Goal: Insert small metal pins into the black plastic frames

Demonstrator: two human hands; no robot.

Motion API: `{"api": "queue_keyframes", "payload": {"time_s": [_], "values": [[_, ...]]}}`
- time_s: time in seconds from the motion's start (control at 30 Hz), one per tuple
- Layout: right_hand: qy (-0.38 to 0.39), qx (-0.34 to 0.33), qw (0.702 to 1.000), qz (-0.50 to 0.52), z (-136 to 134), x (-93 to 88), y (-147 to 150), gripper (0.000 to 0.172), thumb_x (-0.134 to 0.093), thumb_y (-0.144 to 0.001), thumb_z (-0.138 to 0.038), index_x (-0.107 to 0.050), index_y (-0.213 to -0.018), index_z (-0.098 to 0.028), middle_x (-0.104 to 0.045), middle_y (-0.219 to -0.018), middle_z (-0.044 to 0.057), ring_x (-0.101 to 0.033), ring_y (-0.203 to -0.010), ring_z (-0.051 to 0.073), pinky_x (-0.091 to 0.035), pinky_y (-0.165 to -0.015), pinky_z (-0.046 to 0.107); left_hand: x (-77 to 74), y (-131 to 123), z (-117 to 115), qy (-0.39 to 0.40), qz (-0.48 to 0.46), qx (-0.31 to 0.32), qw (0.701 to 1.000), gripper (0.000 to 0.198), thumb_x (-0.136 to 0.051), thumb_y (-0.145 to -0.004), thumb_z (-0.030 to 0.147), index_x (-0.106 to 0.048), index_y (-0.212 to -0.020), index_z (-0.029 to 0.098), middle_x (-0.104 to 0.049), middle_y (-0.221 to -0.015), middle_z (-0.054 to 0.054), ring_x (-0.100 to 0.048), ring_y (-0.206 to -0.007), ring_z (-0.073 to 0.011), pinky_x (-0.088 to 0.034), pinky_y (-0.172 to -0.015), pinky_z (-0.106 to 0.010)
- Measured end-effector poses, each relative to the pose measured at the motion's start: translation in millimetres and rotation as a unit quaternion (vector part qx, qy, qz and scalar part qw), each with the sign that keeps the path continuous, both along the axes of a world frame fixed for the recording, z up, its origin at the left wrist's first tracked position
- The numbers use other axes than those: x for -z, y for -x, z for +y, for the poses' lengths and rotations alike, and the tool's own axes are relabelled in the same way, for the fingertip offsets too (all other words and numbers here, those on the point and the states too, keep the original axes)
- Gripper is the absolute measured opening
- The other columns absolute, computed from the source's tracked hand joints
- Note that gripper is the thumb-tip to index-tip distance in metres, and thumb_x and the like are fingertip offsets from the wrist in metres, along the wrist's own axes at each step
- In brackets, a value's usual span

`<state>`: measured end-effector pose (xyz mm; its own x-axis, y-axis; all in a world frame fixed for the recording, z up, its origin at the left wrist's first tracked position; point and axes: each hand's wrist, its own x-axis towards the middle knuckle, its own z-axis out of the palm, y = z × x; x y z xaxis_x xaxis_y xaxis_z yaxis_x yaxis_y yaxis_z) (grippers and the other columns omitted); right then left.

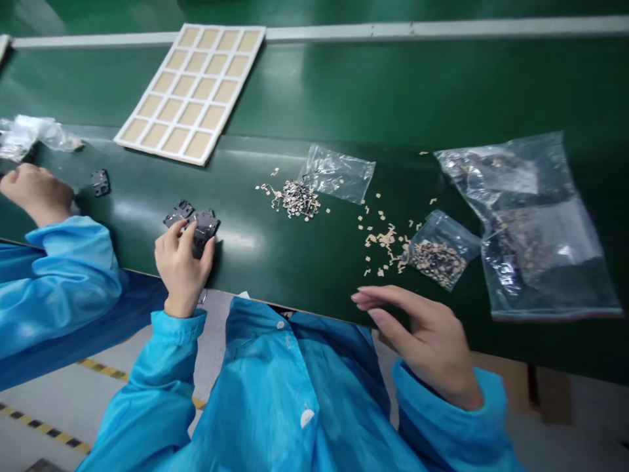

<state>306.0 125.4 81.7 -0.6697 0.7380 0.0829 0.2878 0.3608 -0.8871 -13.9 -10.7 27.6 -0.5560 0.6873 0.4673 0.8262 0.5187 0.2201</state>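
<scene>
My left hand is closed on a small dark metal part at the near edge of the green belt; more dark metal parts lie just beyond it. My right hand hovers open over the belt's near edge, fingers stretched out and pointing left, holding nothing. Just beyond its fingertips lie scattered small tan pieces and a small clear bag of tiny parts.
A pile of tiny metal pieces lies beside an empty clear bag. A large clear zip bag lies at right, a white grid tray at back left. A co-worker's hand in a blue sleeve rests at left near another dark part.
</scene>
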Motion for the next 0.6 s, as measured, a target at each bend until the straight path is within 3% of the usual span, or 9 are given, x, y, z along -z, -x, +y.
{"api": "queue_keyframes", "payload": {"time_s": [0.17,0.27,0.4,0.5,0.6], "values": [[-0.159,0.108,0.979,-0.068,9,-29.1,-36,0.013,-0.06,-0.091,-0.027,-0.069,-0.099,-0.029,-0.076,-0.088,0.0,-0.073,-0.076,0.016,-0.061,-0.064,0.024,-1.8,-30,10,-0.013,0.055,0.146,0.988,0.021,-0.06,-0.089,0.031,-0.067,-0.102,0.015,-0.07,-0.101,-0.011,-0.064,-0.091,-0.0234,-0.049,-0.08,-0.034],[-0.278,0.102,0.947,-0.126,20,-49.3,-41,0.01,-0.06,-0.091,-0.034,-0.068,-0.094,-0.029,-0.076,-0.085,0.002,-0.073,-0.074,0.018,-0.06,-0.064,0.028,-3.6,-50,21,0.019,0.036,0.23,0.972,0.016,-0.056,-0.092,0.029,-0.066,-0.094,0.016,-0.071,-0.088,-0.007,-0.064,-0.077,-0.0183,-0.049,-0.07,-0.03],[-0.367,0.094,0.913,-0.151,40,-65.8,-25,0.009,-0.059,-0.092,-0.031,-0.067,-0.09,-0.026,-0.076,-0.083,0.003,-0.073,-0.075,0.018,-0.06,-0.069,0.029,-2.7,-66,32,0.06,0.044,0.264,0.962,0.022,-0.051,-0.095,0.03,-0.067,-0.089,0.015,-0.068,-0.078,-0.006,-0.06,-0.067,-0.017,-0.045,-0.061,-0.029],[-0.416,0.062,0.897,-0.133,56,-64.7,-10,0.009,-0.059,-0.091,-0.024,-0.067,-0.087,-0.021,-0.076,-0.081,0.006,-0.072,-0.073,0.019,-0.057,-0.067,0.03,-1.9,-69,35,0.072,0.054,0.27,0.959,0.022,-0.05,-0.095,0.029,-0.067,-0.091,0.014,-0.066,-0.075,-0.006,-0.06,-0.065,-0.0179,-0.043,-0.059,-0.03],[-0.453,0.026,0.873,-0.179,67,-61.0,-5,0.014,-0.057,-0.091,-0.024,-0.069,-0.088,-0.018,-0.076,-0.087,0.009,-0.072,-0.075,0.023,-0.052,-0.062,0.033,-2.8,-68,35,0.068,0.044,0.279,0.957,0.021,-0.051,-0.095,0.028,-0.066,-0.094,0.013,-0.066,-0.076,-0.007,-0.061,-0.066,-0.0195,-0.043,-0.059,-0.031]]}}
